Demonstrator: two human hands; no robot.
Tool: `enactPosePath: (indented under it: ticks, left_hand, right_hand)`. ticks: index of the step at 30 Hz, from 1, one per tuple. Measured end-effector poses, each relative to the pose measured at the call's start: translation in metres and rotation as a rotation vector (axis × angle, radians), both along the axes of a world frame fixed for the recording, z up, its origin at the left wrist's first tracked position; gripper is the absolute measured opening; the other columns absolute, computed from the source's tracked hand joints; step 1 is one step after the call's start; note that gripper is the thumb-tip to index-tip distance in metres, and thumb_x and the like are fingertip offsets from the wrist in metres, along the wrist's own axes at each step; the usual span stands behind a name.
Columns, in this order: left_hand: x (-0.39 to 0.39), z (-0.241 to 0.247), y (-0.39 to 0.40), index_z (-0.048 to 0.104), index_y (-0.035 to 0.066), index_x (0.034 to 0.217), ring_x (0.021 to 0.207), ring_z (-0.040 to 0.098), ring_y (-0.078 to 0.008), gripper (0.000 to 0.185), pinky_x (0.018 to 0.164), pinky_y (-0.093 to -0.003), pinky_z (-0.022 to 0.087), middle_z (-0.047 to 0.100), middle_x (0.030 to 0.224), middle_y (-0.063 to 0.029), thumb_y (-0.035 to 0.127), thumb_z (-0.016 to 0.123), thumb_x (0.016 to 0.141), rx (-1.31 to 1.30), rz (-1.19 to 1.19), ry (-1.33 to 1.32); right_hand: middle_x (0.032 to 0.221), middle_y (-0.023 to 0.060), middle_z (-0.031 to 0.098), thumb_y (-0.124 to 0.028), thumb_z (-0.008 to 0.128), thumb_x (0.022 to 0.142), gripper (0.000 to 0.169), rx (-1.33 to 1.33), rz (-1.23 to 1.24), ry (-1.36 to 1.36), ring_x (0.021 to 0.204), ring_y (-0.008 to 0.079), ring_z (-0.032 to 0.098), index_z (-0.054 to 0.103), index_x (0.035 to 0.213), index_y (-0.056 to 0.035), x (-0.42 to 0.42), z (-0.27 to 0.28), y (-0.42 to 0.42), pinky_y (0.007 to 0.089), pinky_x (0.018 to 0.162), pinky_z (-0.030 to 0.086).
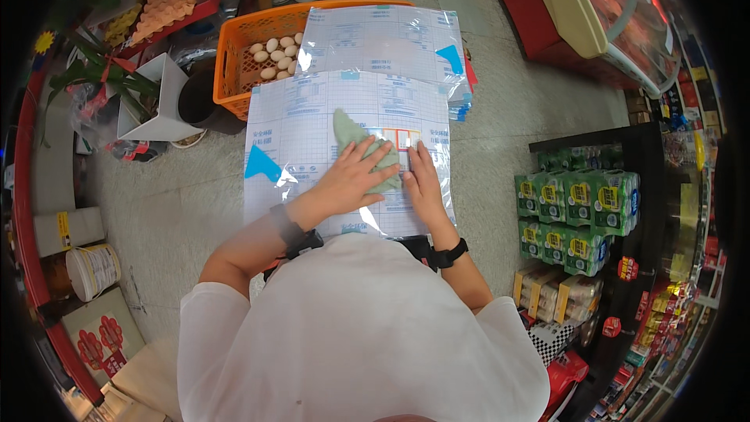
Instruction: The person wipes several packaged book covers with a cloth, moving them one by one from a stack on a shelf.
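Before me lie overlapping grid-lined sheets of clear-film book covering, a near one (293, 129) and a far one (381, 29), both bearing blue writing. My left hand (354, 179) rests flat, fingers spread, on a crumpled pale green cloth (348, 129) over the near sheet. Palm down to the right of the cloth, my right hand (425, 179) touches the same sheet. Between the hands shows part of a colour-edged printed rectangle (403, 139); the cloth and fingers hide the rest. A flat blue piece (261, 163) is at the near sheet's left, another blue piece (451, 58) at the far sheet's right.
An orange plastic basket (231, 58) holding several eggs (278, 55) stands beyond the sheets. On the left are a white planter (149, 102), a dark pot (205, 99) and a white bucket (94, 272). Green drink packs (577, 199) and a display freezer (586, 12) stand right.
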State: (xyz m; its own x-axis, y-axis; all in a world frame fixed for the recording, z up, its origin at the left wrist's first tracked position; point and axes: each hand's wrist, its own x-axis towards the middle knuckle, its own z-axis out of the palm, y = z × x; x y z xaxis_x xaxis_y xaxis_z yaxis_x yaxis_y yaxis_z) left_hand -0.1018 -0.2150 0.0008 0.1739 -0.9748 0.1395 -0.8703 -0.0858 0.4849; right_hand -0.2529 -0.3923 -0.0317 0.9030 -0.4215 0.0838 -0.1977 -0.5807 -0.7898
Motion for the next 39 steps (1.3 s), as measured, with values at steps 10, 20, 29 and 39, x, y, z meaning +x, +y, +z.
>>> enactPosePath:
  ticks: [10, 20, 29, 39]
  left_hand:
    - [0.012, -0.008, 0.137, 0.044, 0.012, 0.15, 0.148, 0.025, -0.0432, 0.068, 0.119, -0.057, 0.023, 0.027, 0.162, -0.0172, 0.021, 0.068, 0.086, 0.092, 0.49, 0.053]
    - [0.004, -0.045, 0.163, 0.037, 0.008, 0.153, 0.15, 0.018, -0.0466, 0.07, 0.121, -0.0559, 0.021, 0.023, 0.163, -0.0202, 0.021, 0.063, 0.089, -0.012, 0.531, 0.07]
    - [-0.009, 0.008, 0.07, 0.053, 0.015, 0.143, 0.148, 0.029, -0.0391, 0.064, 0.117, -0.0534, 0.03, 0.036, 0.159, -0.0148, 0.025, 0.074, 0.083, 0.037, -0.212, 0.032]
    - [0.035, 0.021, 0.138, 0.051, 0.014, 0.143, 0.147, 0.027, -0.0432, 0.063, 0.117, -0.0537, 0.029, 0.03, 0.162, -0.0146, 0.018, 0.072, 0.084, 0.224, 0.005, -0.064]
  right_hand:
    - [0.159, 0.0274, 0.03, -0.023, 0.054, 0.099, 0.056, -0.206, 0.002, 0.062, 0.146, 0.0439, 0.031, 0.042, 0.149, 0.0004, 0.0, -0.002, 0.009, 0.0484, 0.118, 0.027]
    - [0.159, 0.0259, 0.03, -0.021, 0.054, 0.098, 0.058, -0.241, 0.008, 0.052, 0.146, 0.0434, 0.031, 0.04, 0.15, -0.0002, 0.0, -0.006, 0.009, 0.0485, 0.118, 0.028]
    - [0.158, 0.0262, 0.032, -0.019, 0.056, 0.096, 0.059, -0.232, -0.009, 0.021, 0.144, 0.0435, 0.033, 0.04, 0.15, -0.0013, 0.001, -0.003, 0.01, 0.0481, 0.118, 0.028]
    - [0.156, 0.0261, 0.035, -0.019, 0.06, 0.095, 0.055, -0.23, -0.032, -0.013, 0.143, 0.0423, 0.036, 0.047, 0.146, -0.0018, 0.0, -0.006, 0.01, 0.0473, 0.117, 0.03]
